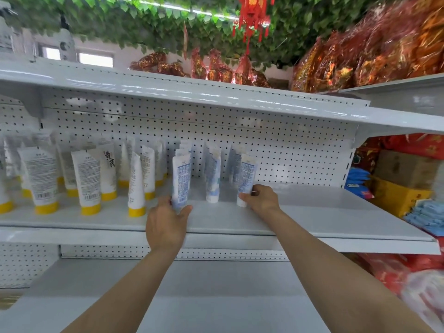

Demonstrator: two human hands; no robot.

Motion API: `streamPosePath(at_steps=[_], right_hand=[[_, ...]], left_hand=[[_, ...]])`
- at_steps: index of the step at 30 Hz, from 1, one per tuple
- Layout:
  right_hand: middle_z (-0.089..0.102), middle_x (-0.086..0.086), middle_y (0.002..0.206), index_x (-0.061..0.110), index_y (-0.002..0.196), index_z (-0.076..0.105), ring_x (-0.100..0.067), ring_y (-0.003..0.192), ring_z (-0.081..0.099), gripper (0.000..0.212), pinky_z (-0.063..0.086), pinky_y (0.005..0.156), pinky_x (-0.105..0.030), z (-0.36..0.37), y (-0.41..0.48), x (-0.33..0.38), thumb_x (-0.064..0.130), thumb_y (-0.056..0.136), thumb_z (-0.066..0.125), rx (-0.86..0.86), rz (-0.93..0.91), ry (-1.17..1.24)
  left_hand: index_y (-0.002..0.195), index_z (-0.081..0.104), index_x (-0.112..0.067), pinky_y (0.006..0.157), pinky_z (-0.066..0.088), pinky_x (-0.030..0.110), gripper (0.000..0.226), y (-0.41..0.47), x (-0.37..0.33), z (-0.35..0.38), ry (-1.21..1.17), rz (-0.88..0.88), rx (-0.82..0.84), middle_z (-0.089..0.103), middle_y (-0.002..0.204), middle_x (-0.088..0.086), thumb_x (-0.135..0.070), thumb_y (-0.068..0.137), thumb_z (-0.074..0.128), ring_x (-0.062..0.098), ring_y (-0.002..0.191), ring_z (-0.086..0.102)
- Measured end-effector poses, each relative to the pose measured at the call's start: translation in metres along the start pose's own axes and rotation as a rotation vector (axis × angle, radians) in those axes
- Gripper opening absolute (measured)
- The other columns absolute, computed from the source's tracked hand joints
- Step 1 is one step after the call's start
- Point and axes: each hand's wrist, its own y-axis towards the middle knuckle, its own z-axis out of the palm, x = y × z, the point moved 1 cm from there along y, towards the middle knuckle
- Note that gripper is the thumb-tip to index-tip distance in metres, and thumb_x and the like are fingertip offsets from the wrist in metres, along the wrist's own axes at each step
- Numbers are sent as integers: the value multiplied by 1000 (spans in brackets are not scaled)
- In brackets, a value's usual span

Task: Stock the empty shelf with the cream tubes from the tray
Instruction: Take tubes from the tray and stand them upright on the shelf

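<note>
Three rows of white-and-blue cream tubes stand upright, cap down, on the white metal shelf (324, 212). My left hand (165, 224) grips the bottom of the front tube of the left row (181, 179). My right hand (260, 199) grips the lower end of the front tube of the right row (247, 174). The middle row's front tube (213, 176) stands free between them. The tray is out of view.
Several white tubes with yellow caps (89, 181) fill the shelf's left part. A pegboard back panel (288, 150) closes the shelf behind. Boxes and blue packets (427, 215) sit on the right. A bare lower shelf (192, 296) lies below.
</note>
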Motion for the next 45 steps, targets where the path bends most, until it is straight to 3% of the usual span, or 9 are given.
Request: streamPosePath(at_steps=[5, 10, 24, 35, 40, 45], right_hand=[[64, 3, 86, 15, 101, 68, -16, 81, 57, 25, 41, 70, -22, 11, 13, 6, 31, 83, 74, -48, 13, -39], [63, 4, 86, 15, 103, 67, -16, 79, 56, 29, 39, 69, -22, 18, 22, 4, 34, 83, 74, -78, 46, -42], [62, 5, 89, 17, 106, 65, -15, 82, 56, 32, 42, 73, -23, 15, 27, -5, 36, 82, 74, -59, 24, -25], [65, -2, 92, 13, 104, 64, -19, 83, 57, 32, 43, 72, -25, 12, 25, -6, 35, 83, 73, -22, 36, -34], [70, -5, 104, 13, 115, 64, -22, 95, 64, 36, 42, 74, -23, 10, 18, 3, 34, 87, 69, 12, 40, -39], [57, -9, 133, 8, 141, 44, -27, 121, 55, 67, 42, 90, -28, -6, -10, 14, 43, 89, 66, 90, 75, -104]], left_hand=[[106, 60, -16, 69, 48, 38, 41, 1, 1, 4, 74, -15, -12, 68, 93, 10, -42, 78, 73, 33, 92, 59], [111, 58, -14, 67, 39, 34, 42, -2, -1, 4, 104, -19, -23, 65, 94, 10, -39, 80, 72, 31, 94, 54], [112, 56, -13, 72, 40, 38, 37, -5, -6, 5, 211, -32, -61, 63, 96, 16, -36, 86, 67, 34, 101, 53], [116, 53, -18, 70, 39, 35, 37, -10, -12, 3, 262, -64, -14, 60, 95, 12, -39, 87, 65, 31, 94, 55], [119, 51, -21, 73, 42, 35, 38, -8, -14, 1, 253, -117, 8, 59, 99, 12, -39, 88, 63, 31, 96, 55], [121, 48, -15, 77, 42, 38, 43, -8, -20, -5, 215, -135, 94, 58, 106, 18, -36, 88, 64, 35, 101, 53]])
